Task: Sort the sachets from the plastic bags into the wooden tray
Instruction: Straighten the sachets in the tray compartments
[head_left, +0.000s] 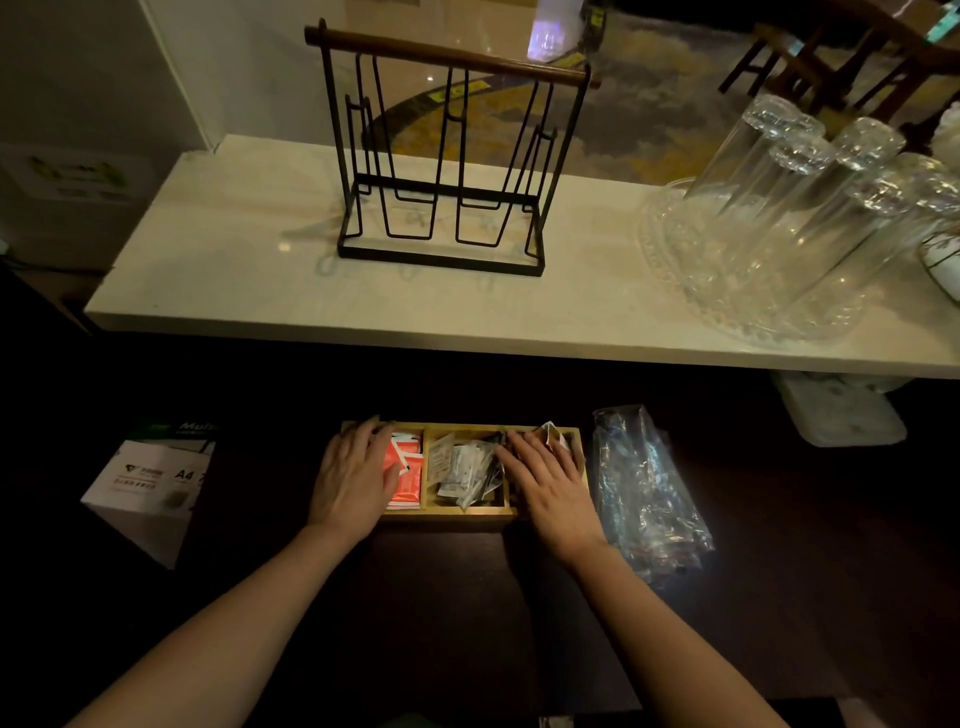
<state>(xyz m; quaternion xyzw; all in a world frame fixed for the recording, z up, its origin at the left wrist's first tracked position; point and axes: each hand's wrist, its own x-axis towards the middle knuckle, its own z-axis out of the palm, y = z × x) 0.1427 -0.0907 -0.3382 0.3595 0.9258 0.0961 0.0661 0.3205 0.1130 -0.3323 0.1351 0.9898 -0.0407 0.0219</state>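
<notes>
On a dark lower surface sits the wooden tray (457, 512), split into compartments, and both hands lie flat over it with fingers straight. The left hand (353, 480) covers the tray's left end, its fingers resting on the red sachets (408, 480) in the left compartment. The right hand (548, 480) lies over the right end, partly hiding what is in that compartment (a pale sachet corner (549, 432) pokes up beyond its fingers). Between the hands, the middle compartment holds a loose heap of white and dark sachets (465, 473). Just right of the tray lie the crumpled plastic bags (644, 493). On the pale counter (218, 270) behind stand a black wire rack (441, 254) and upturned glasses (795, 208). A box of A4 paper (148, 486) sits at the left.
</notes>
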